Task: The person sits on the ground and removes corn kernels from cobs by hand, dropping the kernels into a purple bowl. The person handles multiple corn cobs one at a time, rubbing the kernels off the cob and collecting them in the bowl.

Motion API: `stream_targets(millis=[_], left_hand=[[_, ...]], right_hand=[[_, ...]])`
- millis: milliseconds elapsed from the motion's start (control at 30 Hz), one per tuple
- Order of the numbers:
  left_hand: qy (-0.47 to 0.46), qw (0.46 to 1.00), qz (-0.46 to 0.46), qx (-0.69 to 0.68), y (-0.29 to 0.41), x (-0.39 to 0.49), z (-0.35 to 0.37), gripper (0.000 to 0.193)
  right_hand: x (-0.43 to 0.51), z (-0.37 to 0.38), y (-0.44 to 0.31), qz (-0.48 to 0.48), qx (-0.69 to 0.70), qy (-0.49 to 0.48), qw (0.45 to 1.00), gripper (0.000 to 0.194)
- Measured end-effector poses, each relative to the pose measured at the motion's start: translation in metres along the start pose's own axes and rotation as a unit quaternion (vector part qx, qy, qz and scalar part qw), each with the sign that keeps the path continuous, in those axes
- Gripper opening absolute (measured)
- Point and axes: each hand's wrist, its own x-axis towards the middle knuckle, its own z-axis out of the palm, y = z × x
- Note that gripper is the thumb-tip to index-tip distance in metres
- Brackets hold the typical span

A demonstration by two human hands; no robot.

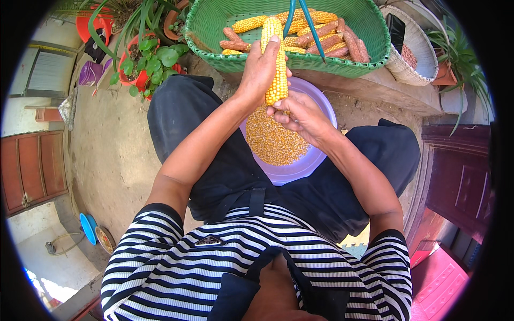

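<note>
An ear of dried yellow corn (pixel 276 76) slants upright in front of me, its kernels covering the visible side. My left hand (pixel 257 70) grips its upper part, thumb laid along the cob. At the lower end, my right hand (pixel 303 114) has its thumb against the kernels and its fingers curled below. Directly underneath, between my knees, stands a purple plastic basin (pixel 277 176) with loose corn kernels (pixel 277 140) over its bottom. Beyond it, a green woven basket (pixel 345 68) holds several yellow ears (pixel 249 24) and several stripped reddish cobs (pixel 351 46).
Blue-green handle strands (pixel 307 28) cross the basket. To its right, a pale woven basket (pixel 425 72) holds a dark phone (pixel 395 30) and small reddish items (pixel 408 56). Potted plants (pixel 154 60) stand at the left, near a purple container (pixel 90 73). A pink plastic piece (pixel 437 281) is at lower right.
</note>
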Motion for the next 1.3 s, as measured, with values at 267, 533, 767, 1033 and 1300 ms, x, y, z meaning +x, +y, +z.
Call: stream_targets(millis=[267, 533, 767, 1033, 1300], left_hand=[[0.002, 0.999, 0.016, 0.029, 0.001, 0.001, 0.000, 0.045], [-0.003, 1.000, 0.009, 0.028, 0.006, 0.000, -0.001, 0.048], [0.005, 0.999, 0.000, 0.039, 0.001, 0.003, -0.003, 0.043], [0.005, 0.999, -0.017, -0.041, 0.002, 0.003, -0.003, 0.040], [0.018, 1.000, 0.009, 0.020, 0.004, -0.002, 0.002, 0.050]], right_hand=[[0.007, -0.007, 0.017, -0.012, -0.003, 0.000, 1.000, 0.016], [-0.002, 0.002, 0.000, -0.002, 0.033, -0.014, 0.999, 0.020], [0.007, -0.007, 0.011, -0.007, 0.026, -0.025, 0.999, 0.019], [0.002, -0.006, 0.003, 0.010, 0.073, -0.029, 0.997, 0.022], [0.011, -0.011, 0.017, -0.002, 0.000, 0.002, 1.000, 0.020]])
